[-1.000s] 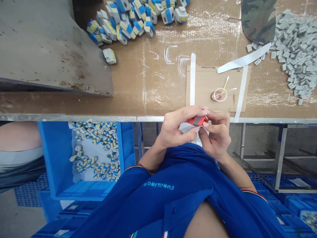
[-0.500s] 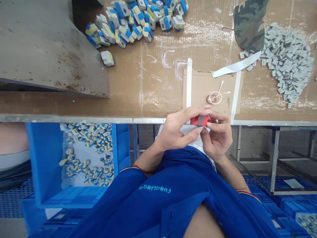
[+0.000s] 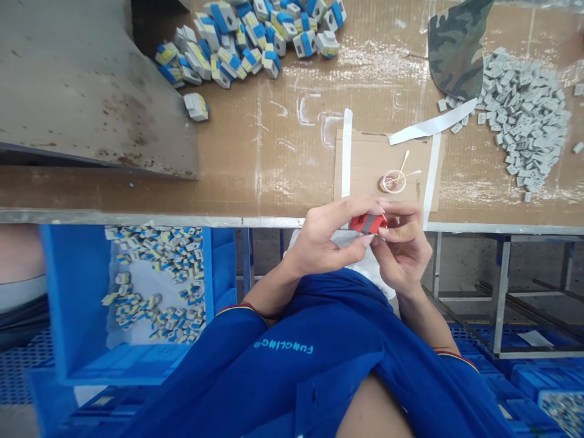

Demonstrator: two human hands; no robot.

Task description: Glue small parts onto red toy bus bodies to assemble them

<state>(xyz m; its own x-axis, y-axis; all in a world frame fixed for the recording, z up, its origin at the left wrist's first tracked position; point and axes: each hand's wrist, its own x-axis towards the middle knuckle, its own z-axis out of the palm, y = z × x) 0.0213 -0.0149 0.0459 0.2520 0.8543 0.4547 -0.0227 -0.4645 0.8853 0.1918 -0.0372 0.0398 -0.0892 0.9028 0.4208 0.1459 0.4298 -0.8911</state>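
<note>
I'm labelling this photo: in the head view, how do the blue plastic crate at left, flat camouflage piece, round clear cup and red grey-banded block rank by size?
1. Blue plastic crate
2. Flat camouflage piece
3. Red grey-banded block and round clear cup: too alike to rank; block partly hidden.

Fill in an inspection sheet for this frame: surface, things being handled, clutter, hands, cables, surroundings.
Surface: cardboard-covered table, with a smaller cardboard piece taped on.
Things handled: red block with a grey band, at the table's near edge.
Clutter: pile of white-blue-yellow blocks; pile of small grey pieces beside a camouflage cloth; small cup holding two cotton swabs.
Hands: left hand and right hand both grip the red block.
Cables: nothing seen.
Surroundings: blue crate with more blocks; metal frame; part of another person.
</note>
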